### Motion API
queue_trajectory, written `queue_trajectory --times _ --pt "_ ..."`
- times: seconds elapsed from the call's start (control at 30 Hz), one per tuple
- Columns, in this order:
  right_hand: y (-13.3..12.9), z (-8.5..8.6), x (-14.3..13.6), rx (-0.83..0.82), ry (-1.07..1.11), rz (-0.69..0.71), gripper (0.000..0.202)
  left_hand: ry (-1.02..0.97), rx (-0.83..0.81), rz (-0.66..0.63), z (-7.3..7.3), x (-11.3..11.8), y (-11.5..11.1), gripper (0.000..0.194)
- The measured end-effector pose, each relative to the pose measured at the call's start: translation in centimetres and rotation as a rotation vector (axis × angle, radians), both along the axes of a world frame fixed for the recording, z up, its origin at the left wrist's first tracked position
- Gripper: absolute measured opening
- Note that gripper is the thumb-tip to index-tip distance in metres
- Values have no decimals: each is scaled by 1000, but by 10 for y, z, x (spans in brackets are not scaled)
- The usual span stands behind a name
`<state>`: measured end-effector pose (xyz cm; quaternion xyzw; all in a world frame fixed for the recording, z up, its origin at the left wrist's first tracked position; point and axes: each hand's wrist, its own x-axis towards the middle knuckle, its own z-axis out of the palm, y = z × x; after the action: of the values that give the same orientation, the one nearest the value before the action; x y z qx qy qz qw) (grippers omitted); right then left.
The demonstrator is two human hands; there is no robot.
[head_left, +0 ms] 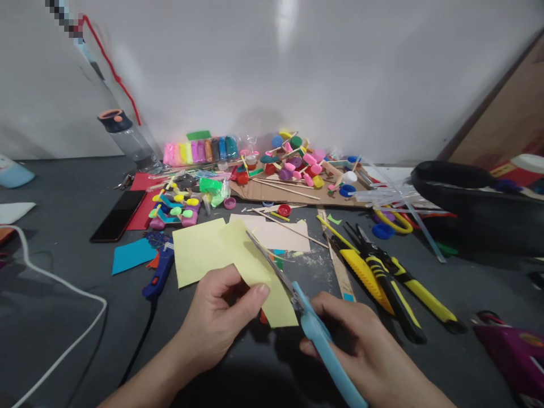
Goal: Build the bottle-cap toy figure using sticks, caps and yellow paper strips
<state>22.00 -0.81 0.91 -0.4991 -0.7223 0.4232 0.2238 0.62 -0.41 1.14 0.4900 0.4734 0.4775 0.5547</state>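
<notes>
Cardboard (276,194) at the back of the dark table (85,340) serves as landmark. On its near side, toward the person, the left hand (225,311) has thumb and fingers together, clamped on a piece of yellow paper (244,252) raised off the table. The right hand (357,334) is closed round the light blue handles of the scissors (325,345), whose blades lie slantwise along the paper's right side (whether they are parted, one cannot tell).

A second yellow sheet (198,252) lies flat, nearer than the cardboard and to its left, partly under the raised piece. A glue gun (159,277) and a blue paper (132,256) lie left of that sheet, also on the cardboard's near side.

On the cardboard: a heap of coloured caps (293,161) and thin sticks (289,190). Left of it: a bottle (131,141), upright but leaning in the view, a row of coloured packets (202,150), a phone (119,216) partly over red paper (140,201). Nearer than its right end: a yellow cutter (368,280) and two black-and-yellow pliers (395,300), side by side. Right of it: clear rods (395,196), a dark rounded object (480,209).
</notes>
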Motion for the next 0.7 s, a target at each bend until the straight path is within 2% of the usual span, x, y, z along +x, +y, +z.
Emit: queue_trajectory --times 0.23,0.5,0.7 --pt "1 3 2 -18 14 37 25 7 -3 -28 -1 0 -1 21" --pt "1 0 0 -8 0 -8 28 36 0 -58 -2 -1 -2 20" --pt "0 3 1 -31 17 8 26 69 -1 -81 -3 -1 -2 18"
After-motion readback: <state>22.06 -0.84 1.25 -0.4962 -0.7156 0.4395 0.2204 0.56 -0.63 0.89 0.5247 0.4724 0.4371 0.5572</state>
